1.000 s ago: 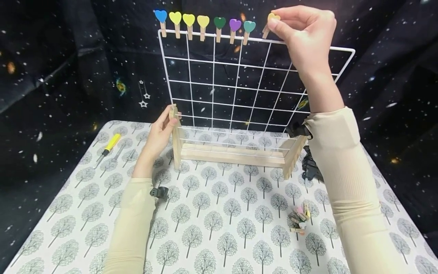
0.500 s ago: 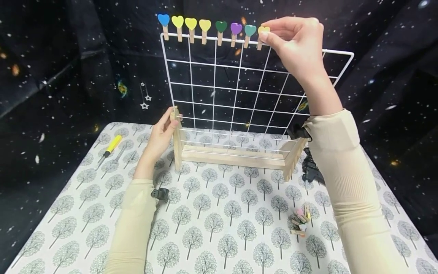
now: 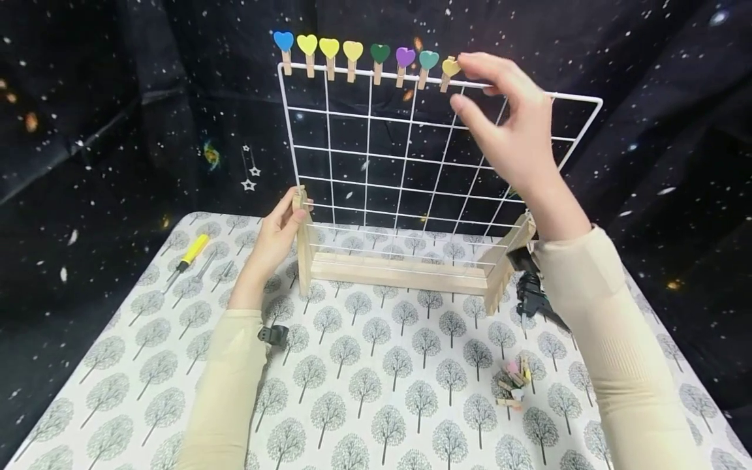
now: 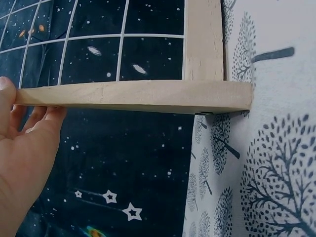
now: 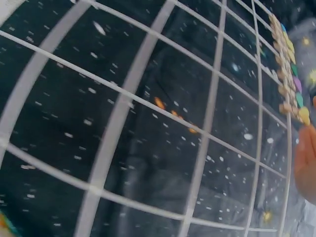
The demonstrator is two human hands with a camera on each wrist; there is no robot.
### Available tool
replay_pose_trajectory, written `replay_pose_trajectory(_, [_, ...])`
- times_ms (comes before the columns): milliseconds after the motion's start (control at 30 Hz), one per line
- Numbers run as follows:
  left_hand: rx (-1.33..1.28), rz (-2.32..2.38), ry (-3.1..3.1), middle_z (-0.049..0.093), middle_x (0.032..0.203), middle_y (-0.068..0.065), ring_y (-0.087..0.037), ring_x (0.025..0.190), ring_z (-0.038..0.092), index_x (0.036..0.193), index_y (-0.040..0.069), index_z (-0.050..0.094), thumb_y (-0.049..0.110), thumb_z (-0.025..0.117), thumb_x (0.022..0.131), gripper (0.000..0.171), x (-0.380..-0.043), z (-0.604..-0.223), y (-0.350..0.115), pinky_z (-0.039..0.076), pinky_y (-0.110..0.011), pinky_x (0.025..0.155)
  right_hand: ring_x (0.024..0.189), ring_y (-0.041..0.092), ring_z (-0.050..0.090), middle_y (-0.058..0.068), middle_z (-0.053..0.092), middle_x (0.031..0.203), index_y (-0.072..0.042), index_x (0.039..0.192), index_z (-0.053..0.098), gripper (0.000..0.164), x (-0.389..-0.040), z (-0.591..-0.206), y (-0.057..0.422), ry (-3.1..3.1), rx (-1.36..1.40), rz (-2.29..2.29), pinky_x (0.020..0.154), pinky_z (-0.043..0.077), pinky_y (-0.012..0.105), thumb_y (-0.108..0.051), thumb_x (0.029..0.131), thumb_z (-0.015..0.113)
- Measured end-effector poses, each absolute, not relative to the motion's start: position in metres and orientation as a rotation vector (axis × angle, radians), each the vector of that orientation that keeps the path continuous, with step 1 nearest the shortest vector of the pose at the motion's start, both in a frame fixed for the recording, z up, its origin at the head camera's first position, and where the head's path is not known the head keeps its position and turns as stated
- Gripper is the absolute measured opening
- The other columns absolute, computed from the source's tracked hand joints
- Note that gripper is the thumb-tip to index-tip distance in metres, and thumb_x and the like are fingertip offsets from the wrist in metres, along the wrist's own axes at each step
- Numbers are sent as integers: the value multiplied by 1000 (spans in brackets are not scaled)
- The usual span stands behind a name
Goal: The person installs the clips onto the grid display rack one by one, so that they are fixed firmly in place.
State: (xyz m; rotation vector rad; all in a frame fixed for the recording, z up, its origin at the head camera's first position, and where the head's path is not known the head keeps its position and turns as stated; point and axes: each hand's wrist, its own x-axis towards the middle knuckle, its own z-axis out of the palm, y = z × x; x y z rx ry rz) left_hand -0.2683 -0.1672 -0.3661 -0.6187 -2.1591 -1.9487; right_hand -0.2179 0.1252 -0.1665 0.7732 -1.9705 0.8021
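Observation:
A white wire grid (image 3: 370,117) stands upright in a pale wooden stand (image 3: 399,273). Clipped along its top wire is a row of small wooden clothespins with heart tops, from a blue-heart clothespin (image 3: 284,41) at the left to a pale yellow-heart clothespin (image 3: 450,67) at the right end. My right hand (image 3: 519,124) is just beside that last one, thumb and forefinger spread apart with nothing between them. My left hand (image 3: 275,234) grips the top of the stand's left side board (image 3: 303,254); in the left wrist view its thumb and fingers lie on opposite faces of the board (image 4: 133,95).
A small heap of loose clothespins (image 3: 513,385) lies on the tree-patterned cloth (image 3: 364,424) at the right. Behind my right forearm lies a dark tool (image 3: 533,300). To the left is a yellow-handled screwdriver (image 3: 194,249). A starry black curtain (image 3: 147,117) hangs behind.
The right hand has brought the pale yellow-heart clothespin left and down onto the top wire, then let go and drawn slightly away. My left hand keeps its grip on the side board.

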Motion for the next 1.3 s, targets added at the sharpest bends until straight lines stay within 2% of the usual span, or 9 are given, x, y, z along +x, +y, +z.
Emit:
replay_pose_trajectory(167, [-618, -1927, -2178, 44, 126, -18, -27, 118, 41, 137, 18, 27, 19, 42, 92, 48, -267, -367, -167, 30, -37, 102, 108, 15, 48, 19, 53, 116, 5, 110, 55, 35, -205, -200, 137, -1954, 791, 749, 80, 40, 21, -1, 76, 62])
replay_pose_trajectory(333, [-622, -1916, -2171, 45, 125, -18, -27, 117, 42, 137, 20, 28, 19, 42, 92, 47, -269, -367, -167, 30, -38, 102, 109, 23, 48, 20, 52, 116, 6, 111, 54, 39, -189, -233, 156, -2055, 779, 752, 88, 40, 27, 4, 73, 63])
replay_pose_trajectory(533, [-598, -1939, -2164, 46, 124, -16, -24, 117, 43, 137, 19, 27, 21, 43, 91, 48, -270, -367, -165, 31, -35, 102, 114, 20, 44, 8, 51, 121, -7, 116, 55, 44, -179, -295, 199, -2269, 789, 764, 100, 32, 30, -3, 73, 66])
replay_pose_trajectory(600, [-595, -1948, -2164, 45, 125, -17, -25, 117, 42, 137, 19, 26, 22, 43, 91, 49, -270, -367, -165, 30, -35, 102, 115, 18, 43, 5, 51, 122, -11, 117, 55, 43, -174, -321, 216, -2364, 804, 729, 100, 32, 31, -8, 75, 65])
replay_pose_trajectory(733, [-585, -1950, -2180, 44, 126, -18, -26, 119, 41, 138, 19, 24, 23, 43, 91, 50, -270, -367, -166, 29, -36, 103, 112, 22, 45, 6, 52, 120, -10, 116, 54, 41, -153, -366, 245, -2564, 826, 654, 96, 36, 38, -9, 77, 64])
replay_pose_trajectory(933, [-584, -1962, -2176, 43, 127, -18, -29, 119, 39, 137, 21, 26, 22, 42, 91, 49, -270, -367, -166, 29, -37, 103, 109, 19, 48, 3, 54, 118, -13, 116, 54, 40, -119, -420, 278, -2788, 860, 586, 91, 39, 41, -15, 77, 65])
replay_pose_trajectory(1133, [-607, -1968, -2161, 44, 125, -18, -31, 119, 39, 137, 20, 26, 21, 42, 91, 49, -270, -368, -166, 30, -37, 102, 105, 12, 50, -6, 55, 113, -22, 115, 55, 36, -93, -445, 296, -2898, 863, 507, 86, 43, 38, -25, 80, 63])
replay_pose_trajectory(1300, [-599, -1980, -2152, 42, 126, -21, -28, 119, 40, 137, 20, 26, 22, 43, 91, 49, -271, -369, -164, 30, -37, 102, 103, 10, 52, -9, 57, 110, -21, 113, 58, 35, -85, -449, 302, -2881, 903, 516, 83, 46, 35, -14, 79, 63])
